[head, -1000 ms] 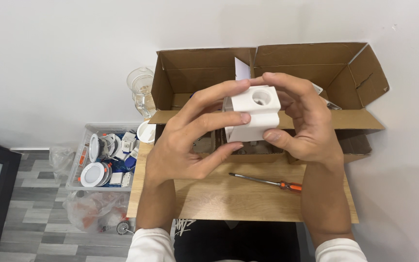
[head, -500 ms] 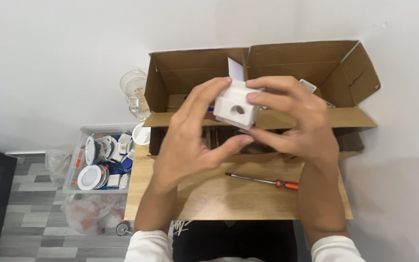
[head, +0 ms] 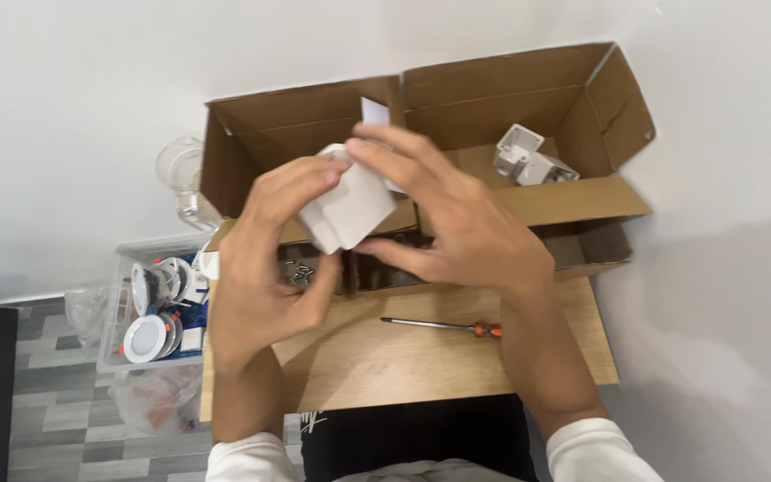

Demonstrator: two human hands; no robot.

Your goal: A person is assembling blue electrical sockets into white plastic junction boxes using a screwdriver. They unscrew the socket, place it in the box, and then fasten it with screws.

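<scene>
Turned since a moment ago, the small white plastic block (head: 347,210) now shows a plain face, its round hole out of sight; it looks light, rigid and smooth, best gripped across opposite flat sides. Left hand (head: 265,268) and right hand (head: 457,223) clamp their fingers (head: 310,178) on it above the wooden bench (head: 421,357), before the open cardboard box (head: 528,107).

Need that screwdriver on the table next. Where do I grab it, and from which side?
Take the screwdriver by its orange handle, the thicker right-hand end, coming straight down from above. It lies flat on the wooden table with its thin shaft pointing left, clear of the cardboard box, so fingers probably fit either side. The right hand is nearer, though both hands hold a white block.
</scene>
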